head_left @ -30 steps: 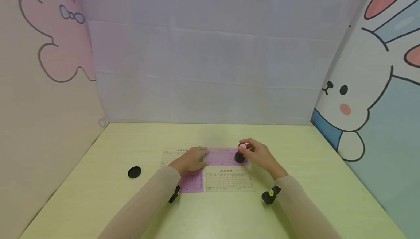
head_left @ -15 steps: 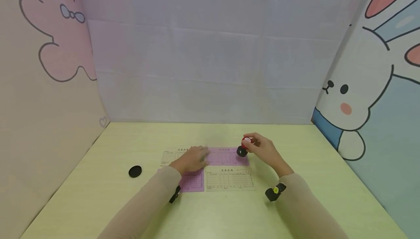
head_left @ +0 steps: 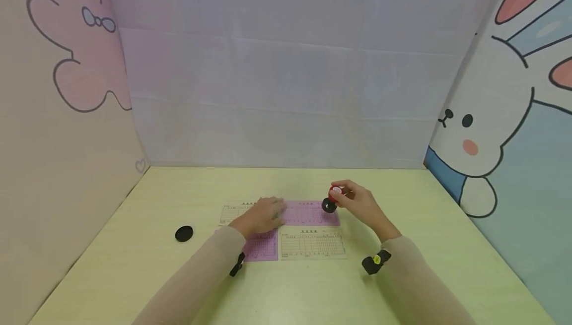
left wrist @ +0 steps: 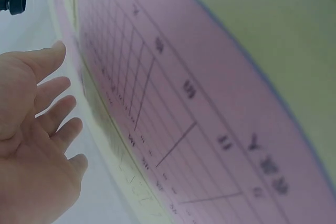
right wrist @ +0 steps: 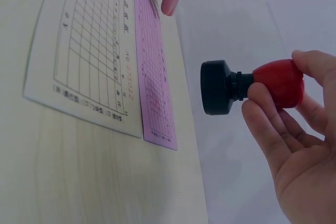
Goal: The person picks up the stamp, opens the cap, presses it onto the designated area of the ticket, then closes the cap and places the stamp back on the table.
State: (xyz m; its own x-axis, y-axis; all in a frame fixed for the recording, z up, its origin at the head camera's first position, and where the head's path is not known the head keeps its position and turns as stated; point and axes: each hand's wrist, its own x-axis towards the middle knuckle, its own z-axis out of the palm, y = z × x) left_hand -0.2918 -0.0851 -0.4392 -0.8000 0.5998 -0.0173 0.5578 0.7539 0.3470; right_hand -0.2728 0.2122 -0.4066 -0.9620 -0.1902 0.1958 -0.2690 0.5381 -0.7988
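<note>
My right hand (head_left: 357, 203) grips a stamp (right wrist: 215, 87) by its red knob-like handle. In the right wrist view its round black base hangs apart from the paper. Below lies a pink printed form (right wrist: 152, 72), with a faint red mark on its grid. My left hand (head_left: 262, 216) rests over the inner edges of the forms with its fingers extended, holding nothing. It partly covers a pale form (head_left: 230, 213) and a second pink form (head_left: 263, 246). Another pale form (head_left: 313, 244) lies nearest me on the right.
A round black cap (head_left: 183, 233) lies on the light wooden table (head_left: 290, 295), left of the forms. A white back wall (head_left: 286, 116) and side panels with cartoon animals enclose the table.
The right hand has raised the stamp off the pink form and moved slightly right and away, then held nearly still. The left hand has barely moved.
</note>
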